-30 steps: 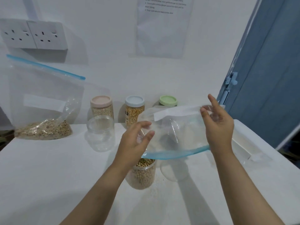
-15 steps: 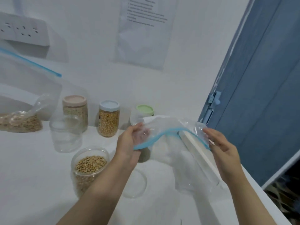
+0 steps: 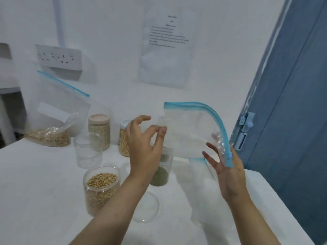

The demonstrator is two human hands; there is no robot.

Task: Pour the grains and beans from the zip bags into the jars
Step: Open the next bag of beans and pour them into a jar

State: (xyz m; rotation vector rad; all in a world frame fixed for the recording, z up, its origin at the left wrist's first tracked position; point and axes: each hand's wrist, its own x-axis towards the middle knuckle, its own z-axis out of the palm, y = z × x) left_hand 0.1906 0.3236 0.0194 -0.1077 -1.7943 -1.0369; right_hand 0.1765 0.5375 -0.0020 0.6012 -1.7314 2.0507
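I hold an empty clear zip bag (image 3: 187, 133) with a blue zip strip in the air at centre right. My left hand (image 3: 143, 147) pinches its left edge between thumb and forefinger. My right hand (image 3: 226, 167) holds the zip end, with some fingers behind the plastic and some in front. Below my left hand stands an open jar of pale beans (image 3: 101, 184). An empty open jar (image 3: 87, 151) stands behind it. A jar of green beans (image 3: 160, 174) is partly hidden by my left hand. A zip bag with grains (image 3: 51, 124) leans on the wall at the left.
Two lidded jars, pink-capped (image 3: 99, 128) and blue-capped (image 3: 123, 138), stand by the wall. A clear lid (image 3: 146, 207) lies on the white table (image 3: 35, 191). More clear plastic (image 3: 200, 191) lies under the held bag. A blue door (image 3: 292, 121) borders the table's right edge.
The bag has been lifted and turned, so its blue zip now arcs over the top and right. The view swung back left, showing more of the grain bag.
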